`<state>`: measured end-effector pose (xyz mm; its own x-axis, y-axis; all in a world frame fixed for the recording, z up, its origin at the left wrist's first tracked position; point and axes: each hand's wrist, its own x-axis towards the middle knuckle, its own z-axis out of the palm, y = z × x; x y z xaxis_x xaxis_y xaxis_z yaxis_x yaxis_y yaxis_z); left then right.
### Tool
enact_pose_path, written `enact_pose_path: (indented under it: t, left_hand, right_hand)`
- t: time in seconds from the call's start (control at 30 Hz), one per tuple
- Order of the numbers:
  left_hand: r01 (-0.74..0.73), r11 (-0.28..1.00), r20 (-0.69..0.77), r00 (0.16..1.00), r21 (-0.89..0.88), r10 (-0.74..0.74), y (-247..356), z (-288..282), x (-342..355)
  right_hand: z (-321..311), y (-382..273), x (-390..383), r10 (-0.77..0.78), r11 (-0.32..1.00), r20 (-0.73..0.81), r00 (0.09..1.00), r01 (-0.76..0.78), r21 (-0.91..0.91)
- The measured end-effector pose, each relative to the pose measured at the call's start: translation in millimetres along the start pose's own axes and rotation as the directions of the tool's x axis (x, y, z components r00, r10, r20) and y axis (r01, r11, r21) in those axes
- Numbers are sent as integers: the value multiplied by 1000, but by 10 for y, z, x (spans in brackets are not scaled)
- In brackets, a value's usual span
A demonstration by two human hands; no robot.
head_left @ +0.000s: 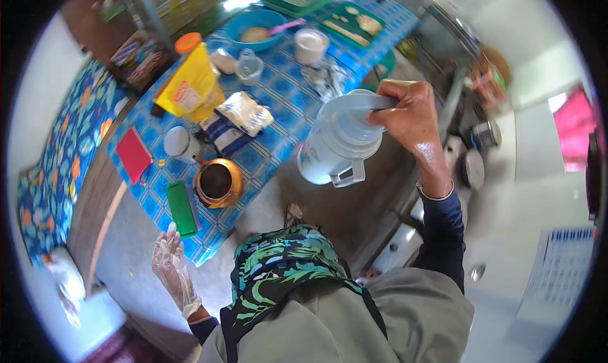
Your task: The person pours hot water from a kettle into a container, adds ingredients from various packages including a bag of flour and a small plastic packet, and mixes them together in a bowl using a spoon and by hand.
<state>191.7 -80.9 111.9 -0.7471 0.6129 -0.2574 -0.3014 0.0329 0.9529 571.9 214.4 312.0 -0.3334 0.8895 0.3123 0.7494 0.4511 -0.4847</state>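
My right hand (408, 113) is bare and closed round the handle of a white thermos jug (326, 151). The jug hangs tilted beside the table's right edge, above the floor. My left hand (172, 265), in a clear plastic glove, is held off the table's near corner with fingers stretched out and nothing in it. Closest to it lies a green rectangular box or lid (182, 209). Beside that stands a golden-orange pot (233, 189) with a dark inside.
A blue checked cloth (278, 141) covers the table. It bears a yellow bag (190, 87), a white packet (246, 114), a lidded white canister (180, 143), a red booklet (133, 155), a white tub (310, 45), a blue bowl (253, 20) and a green board (350, 26) with dough.
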Motion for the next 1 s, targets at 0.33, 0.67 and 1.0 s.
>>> enact_pose_path:
  t: [0.33,0.67,1.0]
  left_hand:
    - [68,962,590,777,266,-218,142,-392,602]
    - [204,841,743,397,501,-539,6,-1338,304]
    - [-100,746,708,416,659,-570,449,-2692,-242]
  right_hand:
    - [304,-1231,-3101,431,895,-153,889,-443,-53]
    - [1496,-2707,-5797,918,364,-180,352,-931,36]
    - [3457,-4128,-8081,1000,14,-11,13,-995,102]
